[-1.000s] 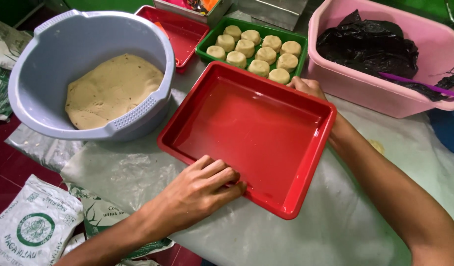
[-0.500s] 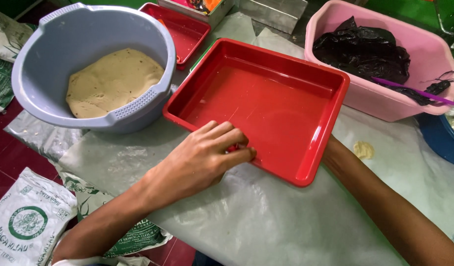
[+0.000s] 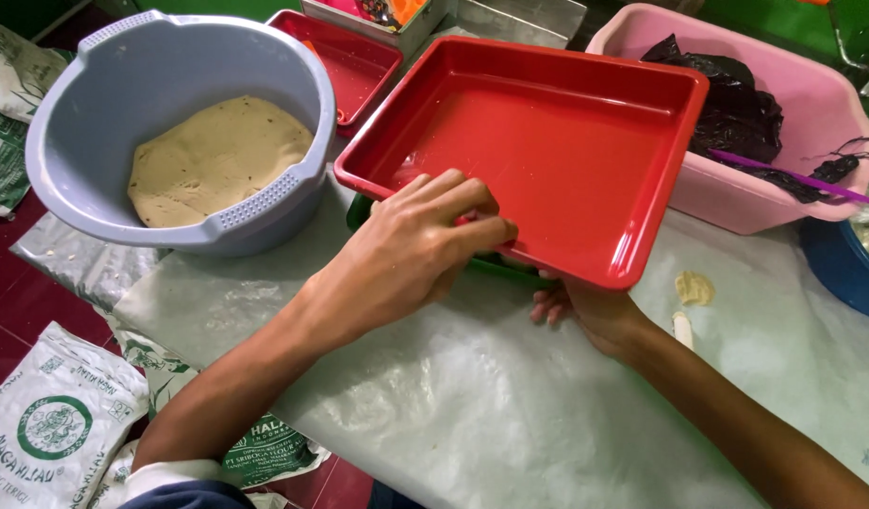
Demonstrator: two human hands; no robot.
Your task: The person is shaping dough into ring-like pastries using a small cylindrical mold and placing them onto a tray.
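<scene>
A: Start big. What's on the table?

B: Clear plastic sheet [image 3: 510, 405] covers it. Grey tub [image 3: 184, 132] far left with a flat slab of dough [image 3: 213, 160] in it. Pink tub [image 3: 783, 113] far right, dark bag [image 3: 736, 94] inside.

A: And the red tray?

B: Red tray [image 3: 547, 141] sits centre, between the two tubs, empty, tilted with its near edge lifted. Long axis runs left to right, skewed a bit. A green tray [image 3: 491, 266] shows just under its near edge. Smaller red tray [image 3: 345, 57] lies behind it.

A: Grip?

B: Left hand [image 3: 415, 250] clamps the near rim, fingers [image 3: 467, 203] curled over into the tray, thumb side below. Right hand [image 3: 585, 306] is under the near right corner, fingers [image 3: 547, 303] showing beneath; whether it clasps or just props, can't tell.

A: So the tray lies which way from the hands?

B: Away from the person, beyond both hands. Left is on top of the rim, right beneath.

A: Small stuff?

B: Dough scrap [image 3: 694, 287] on the sheet, right of the right hand. Flour sacks [image 3: 48, 434] on the floor, lower left.
</scene>
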